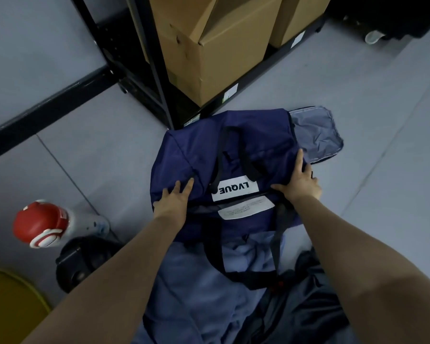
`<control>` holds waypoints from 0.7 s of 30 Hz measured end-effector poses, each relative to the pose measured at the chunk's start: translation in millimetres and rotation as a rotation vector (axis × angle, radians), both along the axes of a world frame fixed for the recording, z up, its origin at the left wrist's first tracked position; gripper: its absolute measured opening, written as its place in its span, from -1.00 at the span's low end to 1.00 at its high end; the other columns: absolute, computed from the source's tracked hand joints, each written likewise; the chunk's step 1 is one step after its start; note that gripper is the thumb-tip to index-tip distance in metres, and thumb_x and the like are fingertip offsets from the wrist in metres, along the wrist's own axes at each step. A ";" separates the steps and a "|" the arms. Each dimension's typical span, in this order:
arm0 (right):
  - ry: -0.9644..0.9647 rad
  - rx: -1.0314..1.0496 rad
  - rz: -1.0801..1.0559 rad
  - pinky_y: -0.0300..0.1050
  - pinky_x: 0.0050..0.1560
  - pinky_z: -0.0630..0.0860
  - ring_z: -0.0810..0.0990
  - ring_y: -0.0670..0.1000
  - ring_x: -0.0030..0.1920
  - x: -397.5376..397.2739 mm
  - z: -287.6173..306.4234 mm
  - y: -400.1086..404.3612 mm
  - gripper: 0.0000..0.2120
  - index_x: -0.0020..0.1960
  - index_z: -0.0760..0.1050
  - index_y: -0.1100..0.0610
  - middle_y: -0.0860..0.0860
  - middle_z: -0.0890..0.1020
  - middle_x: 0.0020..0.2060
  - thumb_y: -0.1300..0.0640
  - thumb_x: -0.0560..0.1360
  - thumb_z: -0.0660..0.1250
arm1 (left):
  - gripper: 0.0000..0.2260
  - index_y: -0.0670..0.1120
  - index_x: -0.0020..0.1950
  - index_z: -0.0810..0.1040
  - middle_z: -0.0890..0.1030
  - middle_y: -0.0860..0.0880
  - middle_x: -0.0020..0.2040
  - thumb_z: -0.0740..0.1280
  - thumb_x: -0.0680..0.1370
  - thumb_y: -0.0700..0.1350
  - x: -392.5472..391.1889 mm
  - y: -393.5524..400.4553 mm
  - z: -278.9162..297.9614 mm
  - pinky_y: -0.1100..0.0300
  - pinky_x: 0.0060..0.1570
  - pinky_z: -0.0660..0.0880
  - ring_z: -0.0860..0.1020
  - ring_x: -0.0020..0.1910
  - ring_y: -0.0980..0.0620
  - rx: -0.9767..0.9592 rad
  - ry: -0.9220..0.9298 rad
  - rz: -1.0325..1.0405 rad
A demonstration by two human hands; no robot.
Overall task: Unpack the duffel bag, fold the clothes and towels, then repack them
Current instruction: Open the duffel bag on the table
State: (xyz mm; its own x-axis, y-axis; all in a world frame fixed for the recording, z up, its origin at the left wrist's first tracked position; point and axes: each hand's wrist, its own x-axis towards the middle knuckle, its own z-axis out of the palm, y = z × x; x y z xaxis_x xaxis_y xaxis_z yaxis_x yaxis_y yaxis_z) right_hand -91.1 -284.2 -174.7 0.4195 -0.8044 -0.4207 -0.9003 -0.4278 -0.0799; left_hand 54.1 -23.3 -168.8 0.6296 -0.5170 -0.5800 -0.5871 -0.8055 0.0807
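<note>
A navy duffel bag (199, 150) with a white LVQUE label lies on the grey floor, bulging, its black handles draped over the top. An end flap (315, 135) hangs open at the right, showing pale lining. My left hand (173, 201) presses flat on the bag's near left side with fingers straight. On the bag's right end my right hand (299, 181) rests with fingers spread, thumb along the near edge. Light blue cloth (209, 281) and a dark garment (305, 309) lie on the floor between the bag and me.
A black metal rack (157, 78) holding cardboard boxes (216, 53) stands just behind the bag. On the floor to the left lie a red-capped bottle (50, 223), a black wheeled object (80, 261) and a yellow round thing (8, 306). A caster (372, 37) shows far right.
</note>
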 end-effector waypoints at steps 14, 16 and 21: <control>-0.312 0.008 -0.169 0.09 0.10 0.43 0.45 0.28 0.23 19.9 28.9 18.5 -0.61 0.36 0.32 0.17 0.17 0.34 0.35 0.10 0.56 0.25 | -0.64 -0.15 0.38 0.33 0.56 -0.21 0.08 0.10 0.60 -0.34 -0.5 -1.3 39.1 0.09 -0.11 0.39 0.55 0.00 -0.18 -0.292 -0.120 0.127; -0.334 0.001 -0.190 0.07 0.09 0.42 0.46 0.26 0.22 20.8 41.9 20.6 -0.64 0.34 0.37 0.15 0.17 0.39 0.31 0.10 0.56 0.24 | -0.72 -0.19 0.31 0.36 0.57 -0.22 0.02 0.10 0.61 -0.33 -1.5 -1.1 50.6 0.11 -0.19 0.34 0.55 -0.06 -0.19 -0.322 -0.137 0.144; -0.392 -0.039 -0.209 0.05 0.05 0.42 0.51 0.23 0.18 22.6 88.4 34.2 -0.70 0.29 0.44 0.12 0.15 0.47 0.26 0.11 0.58 0.22 | -0.77 -0.22 0.26 0.37 0.57 -0.26 0.02 0.10 0.62 -0.31 -3.3 -1.9 93.2 0.00 -0.10 0.43 0.55 -0.05 -0.24 -0.377 -0.166 0.180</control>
State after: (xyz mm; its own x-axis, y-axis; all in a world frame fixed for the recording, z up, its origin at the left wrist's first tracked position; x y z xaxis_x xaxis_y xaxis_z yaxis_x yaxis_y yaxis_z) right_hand -68.4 -250.0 -86.3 0.3682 -0.9008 -0.2300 -0.8725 -0.2494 -0.4203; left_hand 50.9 -25.2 -75.6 0.7973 -0.5466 -0.2559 -0.4703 -0.8284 0.3043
